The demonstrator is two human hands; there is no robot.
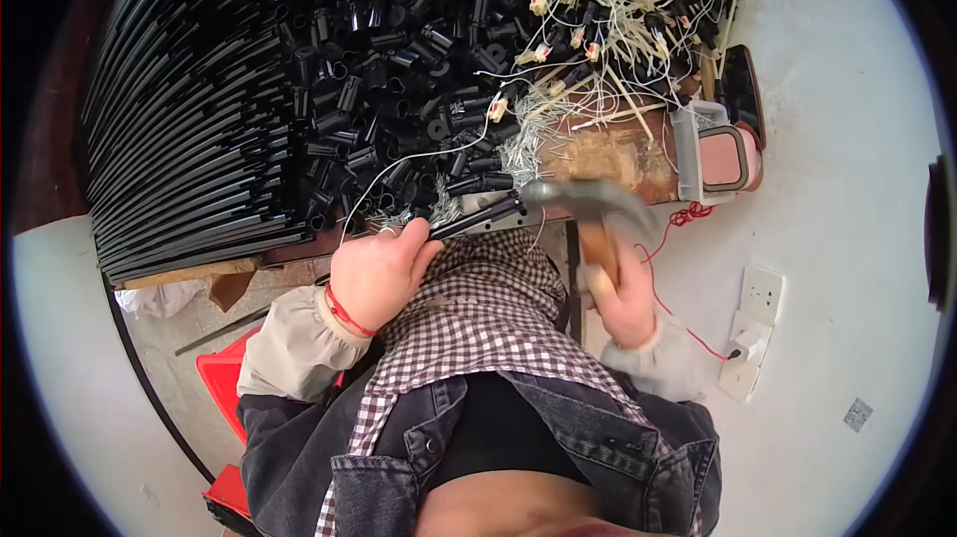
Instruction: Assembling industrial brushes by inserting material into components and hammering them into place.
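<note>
My left hand (377, 273) is closed around a slim black tube (477, 219) at the near edge of the table. The tube slants up to the right, and its far end lies by a metal block at the edge. In my right hand (628, 300) is a hammer (598, 246) with a wooden handle, blurred by motion. Its metal head hovers close to the tube's far end; whether they touch I cannot tell. Small silver nails (528, 143) lie heaped just beyond. A white cord (399, 160) with a small connector runs down toward my left hand.
Long black rods (189, 153) are stacked at the left, beside a pile of short black sleeves (399, 63). Pale sticks with white cords (638, 23) are heaped at the back right. A grey plastic bin (688, 153) stands at the right edge, near a red cable (688, 216).
</note>
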